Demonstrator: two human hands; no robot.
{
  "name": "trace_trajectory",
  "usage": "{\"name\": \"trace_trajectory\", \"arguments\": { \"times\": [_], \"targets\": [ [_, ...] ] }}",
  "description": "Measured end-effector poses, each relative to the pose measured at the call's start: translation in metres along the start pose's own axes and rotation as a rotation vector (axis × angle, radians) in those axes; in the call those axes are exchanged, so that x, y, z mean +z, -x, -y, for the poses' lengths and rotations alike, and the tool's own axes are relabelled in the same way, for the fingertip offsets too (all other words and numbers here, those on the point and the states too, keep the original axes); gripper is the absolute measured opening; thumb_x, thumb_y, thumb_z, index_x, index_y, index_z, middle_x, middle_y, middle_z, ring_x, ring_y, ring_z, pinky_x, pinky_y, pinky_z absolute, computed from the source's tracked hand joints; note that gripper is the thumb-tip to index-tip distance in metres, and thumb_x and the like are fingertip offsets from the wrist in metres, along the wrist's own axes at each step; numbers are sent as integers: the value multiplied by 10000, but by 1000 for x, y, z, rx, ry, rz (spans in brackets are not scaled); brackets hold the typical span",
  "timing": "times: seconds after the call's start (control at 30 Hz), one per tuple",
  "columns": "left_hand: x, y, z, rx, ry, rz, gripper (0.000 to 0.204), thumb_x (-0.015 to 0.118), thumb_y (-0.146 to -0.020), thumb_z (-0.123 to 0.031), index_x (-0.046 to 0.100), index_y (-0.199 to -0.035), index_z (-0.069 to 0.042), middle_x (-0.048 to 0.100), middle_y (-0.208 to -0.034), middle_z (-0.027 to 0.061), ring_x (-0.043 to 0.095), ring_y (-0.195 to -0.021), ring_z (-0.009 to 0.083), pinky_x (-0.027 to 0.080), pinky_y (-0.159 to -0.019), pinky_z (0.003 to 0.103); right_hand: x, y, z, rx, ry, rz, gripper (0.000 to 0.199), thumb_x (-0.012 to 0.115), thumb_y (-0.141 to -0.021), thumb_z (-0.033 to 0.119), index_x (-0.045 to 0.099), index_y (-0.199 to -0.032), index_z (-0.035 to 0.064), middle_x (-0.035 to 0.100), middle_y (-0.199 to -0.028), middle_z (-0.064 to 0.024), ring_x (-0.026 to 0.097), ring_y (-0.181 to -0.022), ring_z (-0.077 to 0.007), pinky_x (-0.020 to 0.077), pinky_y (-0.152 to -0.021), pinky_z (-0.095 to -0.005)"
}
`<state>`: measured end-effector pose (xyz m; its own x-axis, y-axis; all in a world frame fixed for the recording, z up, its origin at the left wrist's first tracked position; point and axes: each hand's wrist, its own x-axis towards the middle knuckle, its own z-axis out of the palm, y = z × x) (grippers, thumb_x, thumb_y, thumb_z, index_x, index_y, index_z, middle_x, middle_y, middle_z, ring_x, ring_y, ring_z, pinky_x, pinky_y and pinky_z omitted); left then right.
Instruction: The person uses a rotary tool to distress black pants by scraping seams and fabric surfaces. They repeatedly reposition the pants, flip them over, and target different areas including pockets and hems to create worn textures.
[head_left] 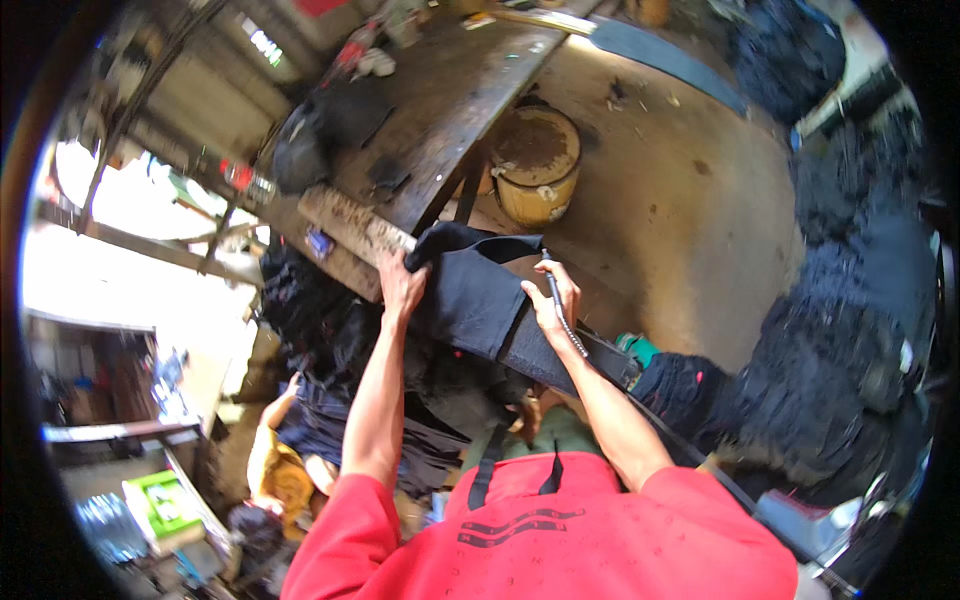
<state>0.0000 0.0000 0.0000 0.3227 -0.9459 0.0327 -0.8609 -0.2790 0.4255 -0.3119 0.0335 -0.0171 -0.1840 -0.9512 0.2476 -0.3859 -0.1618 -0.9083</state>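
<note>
My left hand (400, 285) grips the edge of a black fabric piece (470, 295) near its upper corner. My right hand (552, 300) presses on the same fabric and holds a thin dark pen-like tool (556, 300) that points down along my wrist. The fabric hangs over the end of a dark wooden workbench (450, 110). A black strap (600, 355) runs from the fabric toward the lower right. Both forearms rise from my red shirt (560, 540).
A rusty yellow bucket (535, 165) stands under the bench on the concrete floor (690, 200). Heaps of black fabric (850, 330) pile up on the right. Another person in yellow (275, 470) sits low at the left. A green box (160, 505) lies at the lower left.
</note>
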Motion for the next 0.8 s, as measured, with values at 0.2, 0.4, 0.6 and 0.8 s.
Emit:
{"name": "trace_trajectory", "arguments": {
  "times": [0.2,0.4,0.6,0.8],
  "targets": [
    [-47,77,-17,-484,1080,665,645,816,-982,-317,611,-1511,-9,756,-1327,130,743,-1155,260,593,-1008,428,-8,9,-12,-55,-125,-68,261,832,-858,131,712,-1073,44,751,-921,-167,762,-867,-328,590,-790,-437],
    [-28,-11,-19,-565,1284,747,899,571,-996,-799,626,-1528,-75,728,-1431,137,711,-1259,353,546,-1112,549,5,15,-28,-48,-191,7,219,711,-925,74,667,-1138,50,746,-956,-175,745,-868,-348,579,-783,-454],
    [6,-17,-55,-197,820,845,467,737,-1046,-335,734,-1380,-9,777,-1296,103,729,-1134,246,544,-1047,403,-80,48,-55,-90,234,-213,136,659,-967,84,681,-1091,137,737,-948,-119,712,-932,-381,503,-815,-521],
    [95,182,-194,124,978,751,329,895,-914,-161,777,-1154,32,787,-1079,46,688,-960,161,542,-925,332,-290,150,-22,101,421,-482,283,845,-917,217,738,-1130,63,769,-1001,-121,755,-939,-310,573,-841,-410]
  ]
}}
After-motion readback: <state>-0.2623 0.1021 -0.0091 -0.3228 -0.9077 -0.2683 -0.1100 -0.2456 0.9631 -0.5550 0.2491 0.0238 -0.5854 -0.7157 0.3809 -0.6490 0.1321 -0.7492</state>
